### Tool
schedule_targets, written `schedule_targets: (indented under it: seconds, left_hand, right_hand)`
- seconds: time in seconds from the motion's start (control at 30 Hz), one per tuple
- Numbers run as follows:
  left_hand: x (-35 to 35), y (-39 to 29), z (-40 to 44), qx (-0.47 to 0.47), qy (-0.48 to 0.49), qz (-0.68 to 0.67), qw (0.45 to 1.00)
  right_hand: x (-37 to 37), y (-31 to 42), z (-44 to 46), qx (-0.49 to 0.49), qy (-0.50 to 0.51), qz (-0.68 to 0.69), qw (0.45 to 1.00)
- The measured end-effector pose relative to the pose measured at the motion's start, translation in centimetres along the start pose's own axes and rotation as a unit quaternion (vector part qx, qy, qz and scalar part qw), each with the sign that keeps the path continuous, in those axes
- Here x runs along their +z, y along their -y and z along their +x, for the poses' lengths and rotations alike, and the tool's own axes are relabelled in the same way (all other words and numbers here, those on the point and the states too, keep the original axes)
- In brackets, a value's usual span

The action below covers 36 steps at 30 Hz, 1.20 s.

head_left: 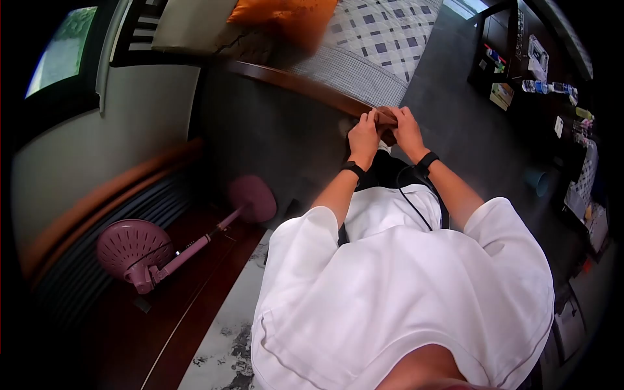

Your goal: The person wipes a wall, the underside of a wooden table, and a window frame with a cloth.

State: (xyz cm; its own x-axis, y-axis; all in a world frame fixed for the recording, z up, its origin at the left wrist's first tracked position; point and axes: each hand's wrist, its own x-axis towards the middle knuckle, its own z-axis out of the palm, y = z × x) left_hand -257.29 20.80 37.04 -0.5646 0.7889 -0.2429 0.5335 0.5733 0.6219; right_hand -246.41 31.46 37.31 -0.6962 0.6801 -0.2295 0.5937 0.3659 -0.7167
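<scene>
our left hand [364, 138] and right hand [409, 133], fingers clamped on a brown item [386, 118], bed [380, 42] at their twelve o'clock, pink lamp [133, 246] at eight o'clock

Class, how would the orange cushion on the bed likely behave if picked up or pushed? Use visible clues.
The orange cushion would probably give and sag, since its cover looks soft and creased. Its puffy, padded shape suggests it is light for its size. Its sheen hints the cover may be slightly slippery.
</scene>
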Motion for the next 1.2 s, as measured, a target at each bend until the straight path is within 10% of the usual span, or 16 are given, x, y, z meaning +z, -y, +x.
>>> schedule_targets:
  seconds: [0.43, 1.2]
  left_hand:
    - [-2.3, 4.4, 2.3, 0.067, 0.011, 0.019, 0.998]
    - [-30.5, 30.6, 18.5, 0.106, 0.013, 0.032, 0.994]
  right_hand:
    - [4.3, 3.3, 0.7, 0.058, -0.102, 0.004, 0.993]
    - [26.4, 30.5, 22.4, 0.078, -0.129, -0.039, 0.988]
